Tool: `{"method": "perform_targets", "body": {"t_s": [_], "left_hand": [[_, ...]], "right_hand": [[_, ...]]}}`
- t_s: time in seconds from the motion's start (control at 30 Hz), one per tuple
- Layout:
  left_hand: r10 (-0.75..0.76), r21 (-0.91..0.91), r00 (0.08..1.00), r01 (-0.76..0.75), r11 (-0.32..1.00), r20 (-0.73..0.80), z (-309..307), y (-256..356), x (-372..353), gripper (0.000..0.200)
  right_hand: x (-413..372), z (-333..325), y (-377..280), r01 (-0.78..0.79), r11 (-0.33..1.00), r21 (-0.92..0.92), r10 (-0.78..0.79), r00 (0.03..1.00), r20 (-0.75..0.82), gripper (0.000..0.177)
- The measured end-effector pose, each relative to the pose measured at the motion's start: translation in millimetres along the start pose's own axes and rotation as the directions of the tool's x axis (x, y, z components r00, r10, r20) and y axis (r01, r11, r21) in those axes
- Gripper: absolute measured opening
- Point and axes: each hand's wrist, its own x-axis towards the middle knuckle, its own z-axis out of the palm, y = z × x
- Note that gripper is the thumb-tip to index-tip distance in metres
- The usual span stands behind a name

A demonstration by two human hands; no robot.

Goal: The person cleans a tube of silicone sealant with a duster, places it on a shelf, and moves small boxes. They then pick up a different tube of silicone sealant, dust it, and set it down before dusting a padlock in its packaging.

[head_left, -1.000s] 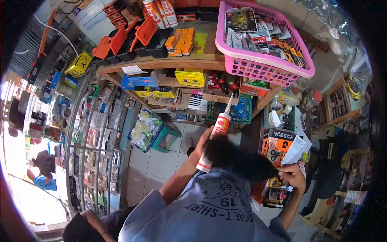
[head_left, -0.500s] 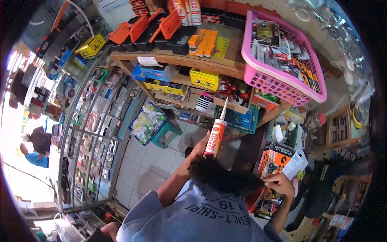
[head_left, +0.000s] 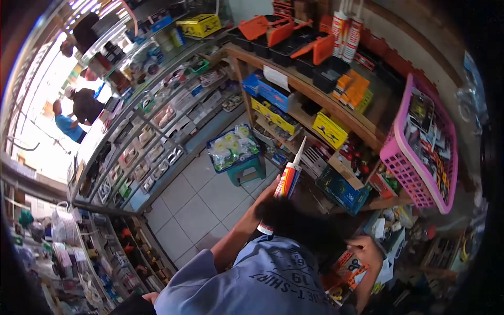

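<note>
In my left hand (head_left: pixel 270 194) is a cartridge of silicone sealant (head_left: pixel 287 179). It is tilted, with its white nozzle pointing up and its base showing lower down. A black, fluffy duster (head_left: pixel 299 220) lies across the lower part of the cartridge and hides some of it. At the duster's narrow end, my right hand (head_left: pixel 366 251) is closed with bent fingers; the handle itself cannot be made out. The front of a grey-blue shirt (head_left: pixel 252 278) fills the bottom of the view.
Ahead stands a wooden shelf (head_left: pixel 315 79) with toolboxes, more sealant cartridges (head_left: pixel 344 39) and a pink basket (head_left: pixel 399 142) of packets. A green stool (head_left: pixel 244 170) bears a tray of bagged goods. Glass display cases (head_left: pixel 157 131) line the left; two people (head_left: pixel 79 113) are outside.
The view has turned left, so the shelf and basket sit farther right. The duster now covers the cartridge's middle, and its base has come into sight.
</note>
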Motion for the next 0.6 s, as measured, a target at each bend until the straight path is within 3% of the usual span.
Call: {"method": "perform_targets", "body": {"t_s": [0.03,0.1,0.17,0.2,0.23,0.27,0.3,0.37,0.4,0.43,0.47,0.5,0.57,0.6], "left_hand": [[0.053,0.146,0.997,-0.045,0.988,-0.051,-1,4,-1,0.052],[0.148,0.156,0.986,-0.135,0.979,-0.075,-3,2,-6,0.048],[0.311,0.193,0.886,-0.257,0.947,-0.343,51,14,-45,0.042],[0.181,-0.1,0.983,-0.184,0.978,-0.039,27,14,-44,0.04],[0.12,-0.342,0.947,-0.011,0.94,0.299,7,15,-41,0.039],[0.175,-0.089,0.983,-0.17,0.981,0.049,-11,8,-34,0.041],[0.284,0.199,0.941,-0.247,0.948,-0.184,7,15,-40,0.043],[0.282,0.148,0.942,-0.257,0.955,-0.183,22,20,-47,0.049],[0.314,0.1,0.928,-0.3,0.949,-0.2,53,25,-59,0.05],[0.343,0.05,0.913,-0.341,0.939,-0.22,71,28,-65,0.051],[0.366,0.157,0.917,-0.343,0.926,-0.158,46,27,-54,0.05],[0.365,0.155,0.918,-0.342,0.927,-0.158,18,28,-41,0.05],[0.206,-0.068,0.961,-0.197,0.978,0.184,11,42,-34,0.051],[0.278,-0.045,0.95,-0.275,0.961,0.142,11,39,-31,0.054]], "right_hand": [[9,-4,-7,0.014,1.0,-0.01,-0.014,1.0,0.016,0.023],[23,-9,-25,0.02,0.999,-0.04,-0.021,0.999,-0.025,0.025],[34,-8,-19,0.02,0.999,-0.033,-0.024,0.995,-0.101,0.029],[40,-13,-19,0.027,1.0,-0.013,-0.026,1.0,0.007,0.031],[45,-17,-18,0.031,0.999,0.008,-0.032,0.993,0.113,0.034],[50,-24,-12,0.132,0.984,-0.119,-0.101,0.967,0.235,0.032],[53,-25,-16,0.138,0.983,-0.121,-0.106,0.965,0.24,0.032],[57,-27,-30,0.054,0.997,-0.049,-0.044,0.983,0.18,0.029],[59,-24,-21,0.118,0.993,-0.014,-0.117,0.992,0.052,0.025],[59,-24,-17,0.117,0.993,-0.015,-0.116,0.992,0.054,0.025],[59,-26,-13,0.098,0.995,-0.017,-0.097,0.993,0.068,0.024],[59,-27,-12,0.078,0.997,-0.02,-0.077,0.994,0.08,0.022],[56,-32,-14,0.059,0.998,-0.001,-0.059,0.994,0.094,0.021],[55,-35,-15,0.042,0.999,0.019,-0.044,0.993,0.108,0.019]]}}
